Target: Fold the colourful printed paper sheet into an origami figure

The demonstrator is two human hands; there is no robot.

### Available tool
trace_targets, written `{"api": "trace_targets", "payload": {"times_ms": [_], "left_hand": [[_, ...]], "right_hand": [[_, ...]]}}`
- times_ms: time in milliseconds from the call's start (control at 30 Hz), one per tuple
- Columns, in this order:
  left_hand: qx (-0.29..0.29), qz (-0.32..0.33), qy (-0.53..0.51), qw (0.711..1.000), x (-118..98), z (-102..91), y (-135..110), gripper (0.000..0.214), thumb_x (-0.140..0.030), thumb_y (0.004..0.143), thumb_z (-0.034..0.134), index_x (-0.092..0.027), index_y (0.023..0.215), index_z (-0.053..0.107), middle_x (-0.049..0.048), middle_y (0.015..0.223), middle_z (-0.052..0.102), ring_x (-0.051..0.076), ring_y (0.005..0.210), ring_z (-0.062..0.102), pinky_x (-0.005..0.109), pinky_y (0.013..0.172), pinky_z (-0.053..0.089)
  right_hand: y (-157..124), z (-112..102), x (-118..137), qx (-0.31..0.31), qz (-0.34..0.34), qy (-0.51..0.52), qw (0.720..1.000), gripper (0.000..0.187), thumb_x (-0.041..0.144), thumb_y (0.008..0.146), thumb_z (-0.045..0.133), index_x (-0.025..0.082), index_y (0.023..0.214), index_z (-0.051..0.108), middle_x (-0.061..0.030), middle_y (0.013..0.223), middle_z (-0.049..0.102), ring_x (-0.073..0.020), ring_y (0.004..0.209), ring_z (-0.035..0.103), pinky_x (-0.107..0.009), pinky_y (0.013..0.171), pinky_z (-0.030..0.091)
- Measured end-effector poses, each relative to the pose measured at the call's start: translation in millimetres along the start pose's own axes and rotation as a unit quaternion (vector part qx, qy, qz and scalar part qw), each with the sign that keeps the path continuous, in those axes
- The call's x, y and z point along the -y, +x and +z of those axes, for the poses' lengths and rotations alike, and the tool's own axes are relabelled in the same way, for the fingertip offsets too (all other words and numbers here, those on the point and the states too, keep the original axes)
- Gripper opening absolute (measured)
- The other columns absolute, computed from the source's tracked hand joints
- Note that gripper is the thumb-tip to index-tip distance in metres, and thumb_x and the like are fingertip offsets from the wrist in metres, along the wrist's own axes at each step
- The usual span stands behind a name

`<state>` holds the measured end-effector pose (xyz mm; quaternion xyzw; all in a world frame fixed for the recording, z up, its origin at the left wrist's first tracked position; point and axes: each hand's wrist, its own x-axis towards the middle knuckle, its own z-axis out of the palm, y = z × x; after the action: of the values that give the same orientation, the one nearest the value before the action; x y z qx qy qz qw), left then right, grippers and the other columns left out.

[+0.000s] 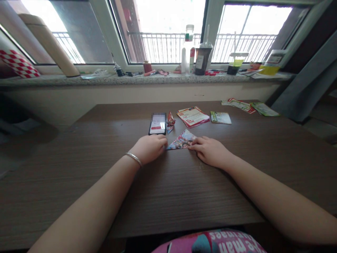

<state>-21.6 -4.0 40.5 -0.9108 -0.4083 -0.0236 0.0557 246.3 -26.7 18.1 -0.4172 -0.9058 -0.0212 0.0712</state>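
A triangular piece of folded, colourfully printed paper [181,140] lies on the table between my hands. My left hand [150,149], with a silver bangle at the wrist, is closed at the paper's left corner, its fingertips partly hidden. At the right corner, my right hand [210,151] has its thumb and fingers pressed together on the paper, covering that edge. Just beyond my left hand lies a phone [157,127] with its screen lit. Beside the phone sits a small folded paper piece [170,122] with a red and blue print.
Farther back on the brown table [168,196] are a stack of printed cards [193,116], a smaller stack [220,117] and several loose leaflets [242,105]. Bottles, a dark drink cup [202,59] and a leaning beige tube [50,45] stand on the windowsill [100,81].
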Motion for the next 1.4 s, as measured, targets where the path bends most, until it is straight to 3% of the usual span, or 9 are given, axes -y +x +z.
{"api": "trace_targets", "payload": {"times_ms": [133,267,433,767,900,1200,1400], "left_hand": [[-0.058,0.111,-0.052,0.991,-17.6,15.2,4.6,0.037,-0.017,0.086,0.048,-0.024,0.122,0.055,0.0036,0.125,0.059,0.018,0.113,0.054,0.033,0.099,0.043],[-0.072,0.137,-0.046,0.987,-27.5,25.3,8.1,0.036,-0.023,0.09,0.047,-0.025,0.126,0.052,0.0058,0.127,0.056,0.021,0.115,0.051,0.038,0.099,0.042],[-0.062,0.116,-0.046,0.99,-29.7,23.8,7.5,0.038,-0.03,0.089,0.051,-0.026,0.127,0.052,0.0059,0.127,0.055,0.023,0.111,0.052,0.04,0.096,0.043],[-0.048,0.102,-0.08,0.99,-23.8,14.8,5.5,0.028,-0.021,0.087,0.05,-0.027,0.112,0.062,0.0022,0.117,0.063,0.019,0.106,0.056,0.035,0.094,0.044],[-0.02,0.1,-0.081,0.992,-16.3,9.4,4.8,0.033,-0.014,0.082,0.049,-0.026,0.109,0.065,0.0001,0.117,0.065,0.018,0.108,0.057,0.033,0.097,0.043],[0.051,0.072,-0.06,0.994,-2.7,2.4,1.7,0.031,-0.022,0.083,0.053,-0.035,0.106,0.068,-0.007,0.125,0.061,0.018,0.111,0.057,0.033,0.096,0.044],[0.085,0.044,-0.065,0.993,2.1,-0.5,-0.5,0.027,-0.026,0.083,0.054,-0.037,0.103,0.069,-0.0091,0.126,0.06,0.018,0.112,0.057,0.03,0.095,0.044]], "right_hand": [[2.8,5.2,-3.1,-0.013,-0.039,0.012,0.999,0.041,0.018,0.086,0.047,0.028,0.124,0.058,-0.0073,0.118,0.06,-0.0217,0.105,0.051,-0.037,0.092,0.041],[6.8,9.1,-2.9,-0.023,-0.076,0.017,0.997,0.042,0.018,0.086,0.048,0.026,0.126,0.056,-0.0086,0.122,0.057,-0.0224,0.109,0.049,-0.039,0.092,0.041],[9.2,4.9,3.1,-0.005,-0.049,-0.008,0.999,0.037,0.018,0.085,0.047,0.022,0.12,0.059,-0.0106,0.118,0.057,-0.0231,0.105,0.049,-0.038,0.089,0.041],[-0.4,-12.8,-1.2,0.036,0.018,-0.021,0.999,0.034,0.019,0.086,0.046,0.028,0.115,0.063,-0.006,0.111,0.062,-0.0216,0.101,0.054,-0.033,0.086,0.042],[-6.6,-18.0,-7.9,0.043,0.059,-0.012,0.997,0.035,0.018,0.086,0.043,0.031,0.108,0.066,-0.0031,0.11,0.064,-0.0213,0.1,0.057,-0.032,0.083,0.044],[-12.7,-27.7,-27.1,0.085,0.154,-0.027,0.984,0.034,0.021,0.083,0.043,0.033,0.091,0.073,0.001,0.104,0.068,-0.0195,0.093,0.062,-0.028,0.069,0.046],[-15.3,-31.9,-35.6,0.113,0.185,-0.047,0.975,0.033,0.021,0.082,0.044,0.033,0.091,0.074,0.0011,0.106,0.069,-0.0194,0.091,0.063,-0.028,0.071,0.046]]}}
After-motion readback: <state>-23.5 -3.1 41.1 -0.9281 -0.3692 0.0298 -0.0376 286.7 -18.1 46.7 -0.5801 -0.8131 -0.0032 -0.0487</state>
